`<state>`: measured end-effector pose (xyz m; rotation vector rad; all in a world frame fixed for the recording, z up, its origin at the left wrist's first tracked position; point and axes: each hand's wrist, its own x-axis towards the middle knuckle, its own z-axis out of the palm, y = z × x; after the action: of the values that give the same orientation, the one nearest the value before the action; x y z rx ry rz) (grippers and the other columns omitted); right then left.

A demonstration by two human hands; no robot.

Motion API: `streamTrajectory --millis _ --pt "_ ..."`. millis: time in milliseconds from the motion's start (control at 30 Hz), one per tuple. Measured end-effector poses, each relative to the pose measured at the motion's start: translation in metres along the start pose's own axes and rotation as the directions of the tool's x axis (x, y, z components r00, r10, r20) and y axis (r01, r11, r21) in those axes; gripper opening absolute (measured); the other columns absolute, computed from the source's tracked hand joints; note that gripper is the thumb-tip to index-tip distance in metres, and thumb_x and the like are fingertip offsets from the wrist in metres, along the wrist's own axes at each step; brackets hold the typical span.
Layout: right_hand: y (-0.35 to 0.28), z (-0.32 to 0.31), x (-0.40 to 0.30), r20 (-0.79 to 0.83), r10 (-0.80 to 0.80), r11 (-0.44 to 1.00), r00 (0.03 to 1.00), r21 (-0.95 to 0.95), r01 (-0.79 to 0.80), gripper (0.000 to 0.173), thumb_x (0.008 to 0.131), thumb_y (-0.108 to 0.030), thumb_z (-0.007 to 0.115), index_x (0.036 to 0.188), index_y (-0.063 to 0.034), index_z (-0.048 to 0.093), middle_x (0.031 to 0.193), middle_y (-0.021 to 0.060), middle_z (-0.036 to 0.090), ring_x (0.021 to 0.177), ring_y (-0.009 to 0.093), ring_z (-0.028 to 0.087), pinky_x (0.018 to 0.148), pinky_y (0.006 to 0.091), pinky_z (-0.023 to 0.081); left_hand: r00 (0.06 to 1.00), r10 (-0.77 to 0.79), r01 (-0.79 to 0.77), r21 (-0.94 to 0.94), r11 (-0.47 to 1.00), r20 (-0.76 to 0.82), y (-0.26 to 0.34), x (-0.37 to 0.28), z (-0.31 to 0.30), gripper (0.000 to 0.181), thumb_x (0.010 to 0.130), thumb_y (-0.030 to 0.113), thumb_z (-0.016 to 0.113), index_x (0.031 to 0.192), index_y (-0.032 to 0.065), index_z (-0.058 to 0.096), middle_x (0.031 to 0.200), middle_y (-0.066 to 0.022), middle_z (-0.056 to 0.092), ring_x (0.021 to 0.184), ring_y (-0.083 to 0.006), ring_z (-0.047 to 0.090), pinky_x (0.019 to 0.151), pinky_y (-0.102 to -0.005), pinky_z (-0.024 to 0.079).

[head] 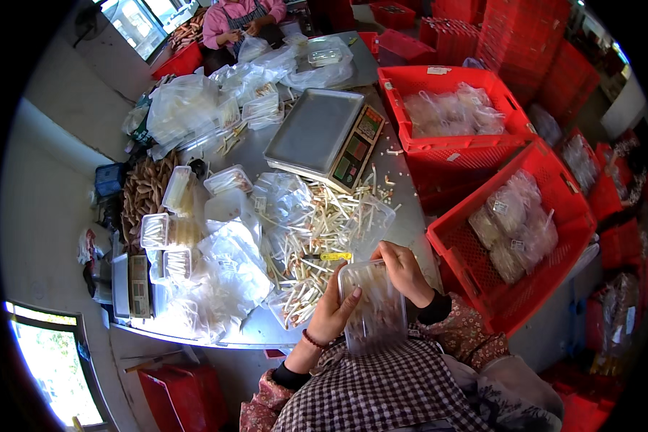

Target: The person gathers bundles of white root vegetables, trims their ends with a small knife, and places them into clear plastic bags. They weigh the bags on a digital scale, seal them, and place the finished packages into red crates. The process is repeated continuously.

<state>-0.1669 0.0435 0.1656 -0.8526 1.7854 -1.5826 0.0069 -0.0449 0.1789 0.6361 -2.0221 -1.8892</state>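
A clear plastic box (375,310) with pale cut stems inside is held upright between my hands, close to the checked apron. My left hand (332,308) grips its left side, thumb across the front. Around its top right edge my right hand (405,270) is closed. Just beyond lies a loose pile of pale cut stems (329,216) with brownish ends. On the pile rest a knife with a yellow handle (336,256) and a clear plastic tray (371,218). Another tray holding stems (291,310) sits at the table's near edge, left of my left hand.
A digital scale (316,129) stands beyond the pile. Filled boxes (181,232) and plastic bags (232,270) lie left. Red crates (567,210) with bagged goods stand right. Across the metal table (410,200), a person in pink (243,21) handles a bag.
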Motion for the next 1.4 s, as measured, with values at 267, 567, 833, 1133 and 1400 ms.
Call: streamTrajectory --millis 267,567,833,1133,1400 --pt "-0.015 -0.007 0.003 0.236 -0.060 0.915 0.970 -0.376 0.148 0.056 0.097 -0.043 0.043 0.069 0.0040 0.055 0.060 0.0212 0.053 0.054 0.035 0.053 0.054 0.0433 0.038 0.969 -0.171 0.148 0.134 0.980 0.177 0.003 0.003 -0.010 0.069 0.093 0.025 0.060 0.146 0.0029 0.021 0.100 -0.0110 0.063 0.083 -0.0145 0.060 0.074 -0.0299 0.048" --pt "0.013 -0.028 0.022 -0.083 -0.167 0.922 0.982 -0.366 0.126 0.056 0.099 -0.037 0.044 0.060 0.0036 0.046 0.046 0.0149 0.039 0.042 0.027 0.037 0.046 0.0426 0.031 0.994 -0.067 0.067 0.009 0.998 0.085 -0.029 -0.033 -0.001 0.063 0.095 0.020 0.056 0.147 0.0057 0.023 0.116 -0.0125 0.063 0.097 -0.0153 0.059 0.088 -0.0284 0.047" --pt "-0.007 -0.014 0.028 0.393 0.002 0.938 0.919 -0.320 0.135 0.062 0.100 -0.052 0.024 0.070 -0.0054 0.050 0.048 0.0084 0.038 0.042 0.021 0.042 0.048 0.0441 0.039 0.933 -0.297 0.285 0.089 0.954 0.205 0.018 -0.020 -0.052 0.042 0.093 0.025 0.056 0.122 -0.0051 0.055 0.092 -0.0018 0.062 0.082 -0.0089 0.053 0.073 -0.0254 0.044" --pt "0.045 -0.014 0.018 -0.042 -0.116 0.915 0.992 -0.393 0.090 0.066 0.098 -0.041 0.043 0.049 0.0037 0.042 0.044 0.0208 0.037 0.037 0.035 0.039 0.045 0.0472 0.033 0.980 -0.199 0.199 -0.075 0.977 0.008 -0.007 0.004 -0.033 0.054 0.092 0.037 0.058 0.130 -0.0009 0.047 0.117 -0.0098 0.058 0.098 -0.0168 0.058 0.086 -0.0318 0.047" --pt "0.060 -0.008 0.008 0.111 0.030 0.877 0.993 -0.479 0.028 0.038 0.094 -0.019 0.045 0.122 0.0050 0.051 0.048 0.0092 0.035 0.039 0.022 0.041 0.040 0.0412 0.031 0.976 -0.089 0.100 0.042 0.994 -0.198 -0.021 0.004 -0.033 0.050 0.098 0.035 0.048 0.124 -0.0083 0.051 0.110 -0.0132 0.061 0.095 -0.0187 0.059 0.081 -0.0310 0.050"
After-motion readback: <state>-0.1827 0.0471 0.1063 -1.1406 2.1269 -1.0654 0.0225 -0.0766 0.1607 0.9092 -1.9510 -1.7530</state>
